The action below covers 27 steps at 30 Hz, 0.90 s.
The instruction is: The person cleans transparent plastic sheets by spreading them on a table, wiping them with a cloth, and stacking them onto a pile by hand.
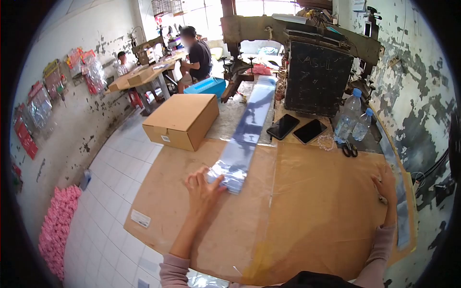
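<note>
A long strip of clear, bluish plastic film (245, 139) runs from the press towards me, its near end crinkled and shiny. My left hand (202, 189) is at that near end, fingers bent and thumb against the film's left edge, gripping it. Far to the right, my right hand (385, 183) rests by the table's right edge, its fingers apart. A small dark object shows under its palm, too hidden to name. Brown sheeting (317, 211) covers the table beneath both hands.
A cardboard box (180, 120) stands left of the film. Two phones (283, 126), scissors (350, 150) and water bottles (349, 115) lie or stand before the dark machine (317, 77). A person (198, 57) sits behind, near a blue bin (206, 88). Pink material (60, 225) lies on the floor.
</note>
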### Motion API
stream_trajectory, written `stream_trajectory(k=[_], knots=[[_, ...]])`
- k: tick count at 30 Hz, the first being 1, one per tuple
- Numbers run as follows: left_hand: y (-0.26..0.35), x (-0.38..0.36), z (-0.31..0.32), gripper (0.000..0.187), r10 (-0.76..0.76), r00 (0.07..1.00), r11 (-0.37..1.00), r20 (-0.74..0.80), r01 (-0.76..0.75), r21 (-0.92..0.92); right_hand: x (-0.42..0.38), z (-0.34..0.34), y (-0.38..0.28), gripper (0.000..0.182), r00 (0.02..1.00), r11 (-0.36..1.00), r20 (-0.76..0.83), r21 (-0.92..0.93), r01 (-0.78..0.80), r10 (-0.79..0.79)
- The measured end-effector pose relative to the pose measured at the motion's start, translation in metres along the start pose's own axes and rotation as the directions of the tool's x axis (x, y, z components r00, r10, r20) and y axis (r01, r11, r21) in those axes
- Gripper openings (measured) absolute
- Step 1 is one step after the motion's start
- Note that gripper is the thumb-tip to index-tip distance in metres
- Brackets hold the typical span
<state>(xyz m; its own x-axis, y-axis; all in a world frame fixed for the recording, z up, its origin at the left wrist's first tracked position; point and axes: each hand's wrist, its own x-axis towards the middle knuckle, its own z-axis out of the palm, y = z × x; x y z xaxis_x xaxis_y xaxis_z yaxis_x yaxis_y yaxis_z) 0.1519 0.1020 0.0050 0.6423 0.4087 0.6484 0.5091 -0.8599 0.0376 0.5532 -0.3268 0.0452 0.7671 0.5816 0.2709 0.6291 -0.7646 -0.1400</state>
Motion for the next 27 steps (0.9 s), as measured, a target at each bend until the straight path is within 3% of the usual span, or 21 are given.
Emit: stream_trajectory(k=[3,6,7,8,12,14,18,21,23,24,26,27], knots=[[-0.008,0.002,0.003,0.041,0.065,0.994,0.996,0.089,-0.06,-0.059,-0.036,0.026,0.084,0.074,0.955,0.947,-0.03,-0.125,-0.297,0.296],[-0.006,0.005,-0.002,0.058,0.125,0.924,0.992,0.362,-0.105,-0.074,-0.051,0.02,0.054,0.084,0.9,0.904,0.089,-0.067,-0.422,0.426],[-0.006,0.007,-0.004,0.065,0.132,0.874,0.991,0.468,-0.113,-0.069,-0.049,0.025,0.061,0.084,0.914,0.916,0.069,-0.06,-0.397,0.4],[-0.006,0.008,0.002,0.078,0.069,0.823,0.995,0.564,-0.017,-0.097,-0.044,0.031,0.074,0.083,0.925,0.926,0.052,-0.053,-0.374,0.377],[-0.002,0.023,0.014,0.083,0.028,0.798,0.993,0.602,0.045,-0.105,-0.035,0.04,0.071,0.078,0.93,0.922,-0.081,-0.123,-0.367,0.359],[-0.001,0.032,0.015,0.09,0.013,0.761,0.997,0.649,0.04,-0.066,-0.035,0.039,0.069,0.074,0.916,0.916,-0.062,-0.04,-0.399,0.397],[0.022,0.06,0.019,0.107,-0.204,0.669,0.968,0.715,0.027,0.251,-0.033,0.048,0.083,0.072,0.922,0.924,-0.067,0.015,-0.381,0.381],[0.029,0.086,0.034,0.118,-0.338,0.541,0.94,0.77,0.154,0.305,-0.027,0.028,0.075,0.072,0.908,0.909,0.138,0.082,-0.409,0.396],[0.023,0.1,0.061,0.127,-0.379,0.443,0.923,0.812,0.243,0.298,-0.018,0.027,0.079,0.076,0.905,0.91,0.091,-0.053,-0.411,0.415],[0.019,0.104,0.065,0.132,-0.337,0.315,0.922,0.887,0.3,0.244,-0.016,0.034,0.086,0.078,0.928,0.924,-0.013,-0.087,-0.371,0.372],[0.028,0.109,0.056,0.134,-0.385,0.321,0.906,0.866,0.311,0.287,-0.013,0.064,0.104,0.081,0.935,0.953,-0.289,-0.155,-0.259,0.207],[0.032,0.112,0.053,0.135,-0.409,0.324,0.898,0.853,0.312,0.311,-0.014,0.071,0.103,0.083,0.891,0.964,-0.446,-0.191,-0.186,0.084]])
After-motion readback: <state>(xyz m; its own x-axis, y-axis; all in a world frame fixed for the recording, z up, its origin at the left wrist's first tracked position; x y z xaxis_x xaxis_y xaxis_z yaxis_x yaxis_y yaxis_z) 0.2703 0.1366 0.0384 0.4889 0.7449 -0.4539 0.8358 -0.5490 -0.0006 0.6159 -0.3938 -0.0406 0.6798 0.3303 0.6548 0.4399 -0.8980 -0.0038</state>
